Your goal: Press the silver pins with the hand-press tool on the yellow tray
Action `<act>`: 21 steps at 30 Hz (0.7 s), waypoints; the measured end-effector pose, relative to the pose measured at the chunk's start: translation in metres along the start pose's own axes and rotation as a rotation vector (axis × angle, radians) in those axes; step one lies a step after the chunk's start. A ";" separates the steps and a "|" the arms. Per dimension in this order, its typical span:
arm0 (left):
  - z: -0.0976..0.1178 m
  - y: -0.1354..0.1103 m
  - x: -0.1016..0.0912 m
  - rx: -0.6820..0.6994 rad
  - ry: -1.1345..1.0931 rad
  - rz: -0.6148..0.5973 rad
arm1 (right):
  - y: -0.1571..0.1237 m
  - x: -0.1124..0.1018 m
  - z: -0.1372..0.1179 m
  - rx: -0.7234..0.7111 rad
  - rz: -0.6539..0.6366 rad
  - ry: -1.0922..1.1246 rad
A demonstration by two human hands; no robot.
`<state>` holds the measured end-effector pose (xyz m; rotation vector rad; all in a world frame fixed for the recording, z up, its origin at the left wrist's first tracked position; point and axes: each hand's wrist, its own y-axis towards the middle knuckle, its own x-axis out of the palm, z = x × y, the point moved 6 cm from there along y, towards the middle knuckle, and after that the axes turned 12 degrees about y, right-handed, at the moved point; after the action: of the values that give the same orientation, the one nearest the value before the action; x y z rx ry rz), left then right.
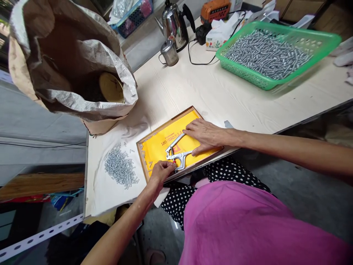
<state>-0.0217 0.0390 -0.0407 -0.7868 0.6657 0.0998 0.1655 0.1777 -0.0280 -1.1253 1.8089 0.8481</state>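
My right hand (205, 134) is wrapped round the handles of silvery snap-fastener pliers (180, 158), which have a spring and a red part near the jaws. The pliers lie over a shallow tray (142, 156) lined with a yellow sheet (157, 145) bearing red print. At the jaws, the fingers of my left hand (162, 171) are pinched together; whatever they hold is too small to make out. Several small metal pieces lie along the tray's left side. Left of the tray, a heap of small silvery metal pins (120, 166) rests on the white cloth (103, 198).
A large open sack (107, 110) stands at the back left. The green basket (264, 84) at the right holds many metal pieces. Farther back are a metal kettle (175, 27), a lidded metal cup (169, 54), a tissue box (213, 41) and an orange battery (215, 11).
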 end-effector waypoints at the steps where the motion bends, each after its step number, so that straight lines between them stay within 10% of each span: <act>1: 0.000 0.000 0.000 -0.003 -0.016 -0.005 | 0.000 0.000 0.001 -0.006 0.003 0.015; 16: -0.001 -0.001 -0.002 -0.010 0.029 -0.043 | -0.002 -0.002 -0.003 0.030 -0.005 0.067; 21: 0.019 -0.016 -0.013 0.217 0.441 0.247 | -0.007 0.006 -0.019 0.054 -0.020 0.041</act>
<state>-0.0172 0.0428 -0.0136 -0.5150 1.1718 0.0772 0.1653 0.1572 -0.0257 -1.1320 1.8408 0.7651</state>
